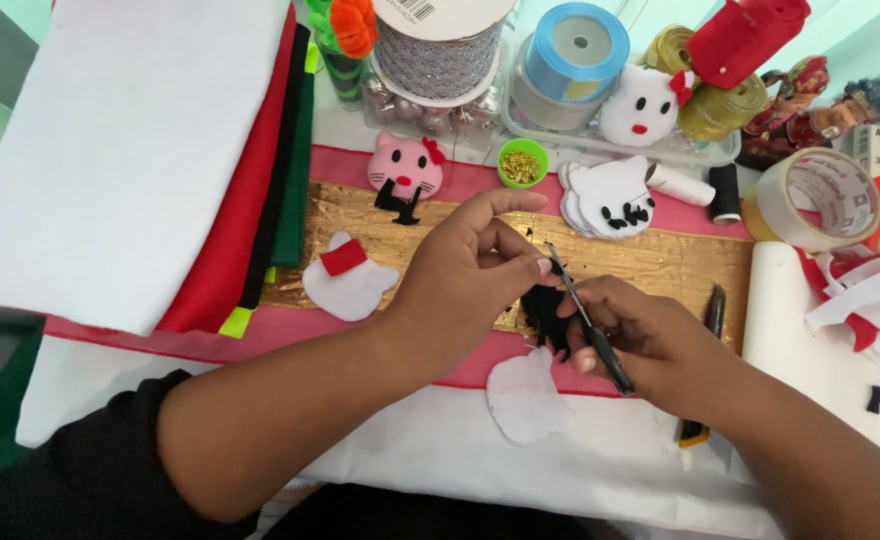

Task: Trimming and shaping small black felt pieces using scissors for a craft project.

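My left hand point(470, 265) pinches a tiny scrap of black felt between thumb and fingers above the gold strip point(680, 262). My right hand point(650, 335) grips small dark scissors point(585, 315), blades pointing up toward the left fingertips. A larger piece of black felt point(540, 308) lies beneath the hands. A white felt cat-head cutout point(525, 398) sits just below them. Another white cutout with a red bow point(348, 280) lies to the left.
Folded white, red, black and green felt point(160, 150) fills the left. At the back stand ribbon spools point(575, 50), a pink cat face point(405, 165), a green cup of pins point(522, 162), stacked white cutouts point(610, 195), a tape roll point(820, 200). A utility knife point(705, 360) lies at right.
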